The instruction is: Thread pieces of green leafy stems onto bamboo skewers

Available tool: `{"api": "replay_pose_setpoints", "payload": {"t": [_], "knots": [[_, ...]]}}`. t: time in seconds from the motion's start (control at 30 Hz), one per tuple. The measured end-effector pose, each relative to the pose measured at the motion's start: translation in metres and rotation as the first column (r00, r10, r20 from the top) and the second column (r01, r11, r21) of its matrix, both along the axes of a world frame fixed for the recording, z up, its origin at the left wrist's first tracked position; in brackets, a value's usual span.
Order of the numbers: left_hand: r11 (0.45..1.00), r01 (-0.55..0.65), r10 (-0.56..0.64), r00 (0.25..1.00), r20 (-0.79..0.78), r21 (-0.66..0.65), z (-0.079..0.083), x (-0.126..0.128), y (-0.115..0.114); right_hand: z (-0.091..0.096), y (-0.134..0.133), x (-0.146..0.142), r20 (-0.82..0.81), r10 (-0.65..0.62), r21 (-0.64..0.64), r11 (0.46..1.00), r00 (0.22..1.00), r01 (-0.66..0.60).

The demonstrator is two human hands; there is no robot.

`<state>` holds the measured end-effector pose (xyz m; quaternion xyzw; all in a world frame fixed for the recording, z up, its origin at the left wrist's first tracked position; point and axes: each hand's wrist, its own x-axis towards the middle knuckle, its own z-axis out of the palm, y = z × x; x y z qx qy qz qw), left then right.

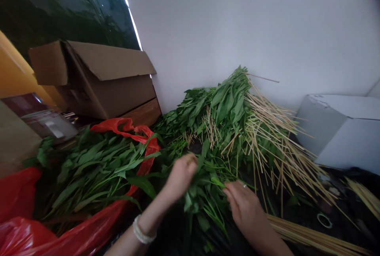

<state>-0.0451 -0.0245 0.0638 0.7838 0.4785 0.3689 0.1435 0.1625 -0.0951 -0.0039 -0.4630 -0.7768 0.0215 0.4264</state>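
The leaves [225, 105] are bright green, and the plastic bag [18, 192] is shiny red. The thin sticks [276, 149] are pale straw yellow.

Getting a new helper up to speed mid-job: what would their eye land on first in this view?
The big heap of leafy green stems bristling with pale thin sticks dominates the centre, against the white wall. To its left, a bright red plastic bag lies beside more leaves, below an open cardboard box. At bottom centre, the left hand and right hand work among the greens.
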Motion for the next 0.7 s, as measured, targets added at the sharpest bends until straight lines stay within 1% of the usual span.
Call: {"api": "replay_pose_setpoints", "payload": {"t": [0.03, 0.07, 0.1, 0.13, 0.17, 0.2, 0.23, 0.27, 0.33, 0.37, 0.4, 0.43, 0.5, 0.53, 0.57, 0.63, 0.67, 0.7], "knots": [[0.996, -0.076, 0.084, 0.984, 0.159, -0.053, 0.008, -0.009, 0.005, 0.001, 0.001, 0.004, -0.045, 0.008, -0.036, 0.999, 0.999, -0.010], [0.987, -0.146, 0.158, 0.946, 0.285, -0.064, 0.017, -0.018, 0.009, 0.002, 0.001, 0.007, -0.082, 0.014, -0.067, 0.998, 0.997, -0.020], [0.986, -0.149, 0.167, 0.910, 0.379, -0.075, 0.026, -0.025, 0.011, 0.003, 0.002, 0.010, -0.109, 0.021, -0.094, 0.995, 0.994, -0.031], [0.988, -0.118, 0.150, 0.880, 0.450, -0.098, 0.034, -0.030, 0.010, 0.003, 0.003, 0.011, -0.125, 0.028, -0.114, 0.993, 0.992, -0.042], [0.992, -0.079, 0.118, 0.865, 0.487, -0.100, 0.041, -0.033, 0.006, 0.003, 0.004, 0.012, -0.131, 0.037, -0.120, 0.991, 0.991, -0.053], [0.995, -0.039, 0.080, 0.869, 0.488, -0.094, 0.045, -0.031, 0.000, 0.003, 0.004, 0.012, -0.123, 0.049, -0.107, 0.992, 0.991, -0.062], [0.997, -0.012, 0.048, 0.892, 0.450, -0.082, 0.047, -0.027, -0.007, 0.001, 0.004, 0.010, -0.098, 0.060, -0.080, 0.994, 0.993, -0.068], [0.998, 0.004, 0.021, 0.927, 0.374, -0.064, 0.046, -0.021, -0.015, 0.000, 0.004, 0.009, -0.058, 0.068, -0.047, 0.996, 0.996, -0.071], [0.999, 0.045, -0.044, 0.991, 0.125, -0.012, 0.038, -0.003, -0.032, -0.005, 0.003, 0.005, 0.047, 0.064, 0.040, 0.997, 0.997, -0.066], [0.996, 0.092, -0.091, 0.995, -0.029, 0.016, 0.031, 0.006, -0.039, -0.008, 0.002, 0.003, 0.107, 0.048, 0.087, 0.995, 0.993, -0.057], [0.987, 0.154, -0.144, 0.971, -0.188, 0.039, 0.023, 0.015, -0.044, -0.010, 0.001, 0.002, 0.166, 0.022, 0.132, 0.990, 0.986, -0.044], [0.974, 0.218, -0.184, 0.923, -0.337, 0.063, 0.015, 0.023, -0.049, -0.012, 0.001, 0.001, 0.218, -0.011, 0.178, 0.984, 0.976, -0.029], [0.955, 0.284, -0.194, 0.805, -0.561, 0.078, 0.000, 0.035, -0.054, -0.015, 0.000, -0.001, 0.295, -0.072, 0.253, 0.968, 0.953, -0.006], [0.955, 0.287, -0.178, 0.755, -0.631, 0.074, -0.006, 0.038, -0.056, -0.015, 0.000, -0.002, 0.319, -0.093, 0.276, 0.961, 0.943, 0.002], [0.959, 0.276, -0.161, 0.717, -0.679, 0.064, -0.011, 0.039, -0.056, -0.015, 0.000, -0.003, 0.336, -0.107, 0.295, 0.955, 0.936, 0.003], [0.966, 0.255, -0.145, 0.672, -0.727, 0.043, -0.018, 0.039, -0.056, -0.012, -0.001, -0.007, 0.344, -0.117, 0.321, 0.947, 0.932, 0.000], [0.966, 0.256, -0.146, 0.664, -0.733, 0.039, -0.021, 0.039, -0.055, -0.010, -0.001, -0.009, 0.336, -0.112, 0.326, 0.945, 0.935, -0.004], [0.964, 0.263, -0.153, 0.672, -0.724, 0.041, -0.023, 0.038, -0.054, -0.007, -0.002, -0.011, 0.320, -0.098, 0.323, 0.946, 0.942, -0.011]]}}
